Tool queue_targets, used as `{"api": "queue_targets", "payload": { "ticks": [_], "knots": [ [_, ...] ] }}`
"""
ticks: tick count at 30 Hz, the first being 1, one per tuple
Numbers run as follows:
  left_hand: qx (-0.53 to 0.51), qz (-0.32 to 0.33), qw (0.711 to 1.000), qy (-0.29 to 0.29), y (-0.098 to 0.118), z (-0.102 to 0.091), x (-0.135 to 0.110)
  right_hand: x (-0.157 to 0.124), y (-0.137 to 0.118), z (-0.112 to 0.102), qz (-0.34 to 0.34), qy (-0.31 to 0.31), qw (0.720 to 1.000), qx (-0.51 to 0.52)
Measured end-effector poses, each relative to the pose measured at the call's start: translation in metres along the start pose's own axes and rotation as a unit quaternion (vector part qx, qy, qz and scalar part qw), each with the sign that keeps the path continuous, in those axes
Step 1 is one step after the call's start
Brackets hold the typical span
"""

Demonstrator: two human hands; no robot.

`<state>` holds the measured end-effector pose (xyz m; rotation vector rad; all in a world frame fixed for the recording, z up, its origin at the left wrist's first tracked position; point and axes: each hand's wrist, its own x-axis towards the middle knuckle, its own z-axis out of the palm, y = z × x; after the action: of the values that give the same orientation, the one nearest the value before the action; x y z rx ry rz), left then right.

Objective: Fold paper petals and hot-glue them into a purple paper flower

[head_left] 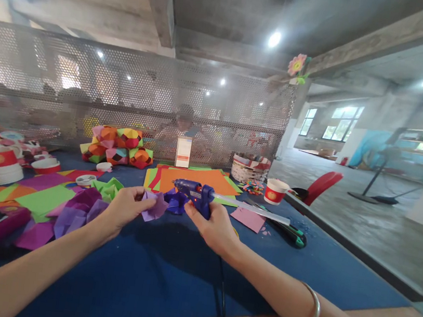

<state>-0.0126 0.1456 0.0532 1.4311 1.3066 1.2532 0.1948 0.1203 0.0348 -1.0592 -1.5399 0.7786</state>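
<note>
My left hand (128,208) pinches a light purple folded paper piece (155,207) at the middle of the table. In my right hand (218,229) is a blue hot glue gun (194,192), its nozzle pointing left above the paper. A clear glue stick (263,211) juts out of its back to the right. Just behind the light purple piece lies a dark purple folded paper piece (175,201), partly covered by my right hand and the gun. Purple folded papers (80,211) are heaped left of my left wrist.
Orange paper sheets (189,178) lie behind the gun. At the right are a utility knife (291,234), a pink paper (247,219), a paper cup (275,191) and a woven basket (250,168). Folded paper balls (118,146) stand by the mesh screen (135,85). A black cord (222,296) crosses the front edge.
</note>
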Motion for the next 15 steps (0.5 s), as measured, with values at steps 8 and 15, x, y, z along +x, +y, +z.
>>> {"api": "queue_targets", "payload": {
  "ticks": [8, 15],
  "knots": [
    [0.048, 0.031, 0.998, 0.006, -0.001, -0.007, 0.0022, -0.0083, -0.005, 0.0032, -0.023, -0.087, 0.994, -0.063],
    [0.038, 0.021, 0.999, 0.023, -0.0001, -0.0039, 0.0006, -0.0078, -0.0085, 0.0031, 0.007, -0.11, 0.99, -0.084]
  ]
}}
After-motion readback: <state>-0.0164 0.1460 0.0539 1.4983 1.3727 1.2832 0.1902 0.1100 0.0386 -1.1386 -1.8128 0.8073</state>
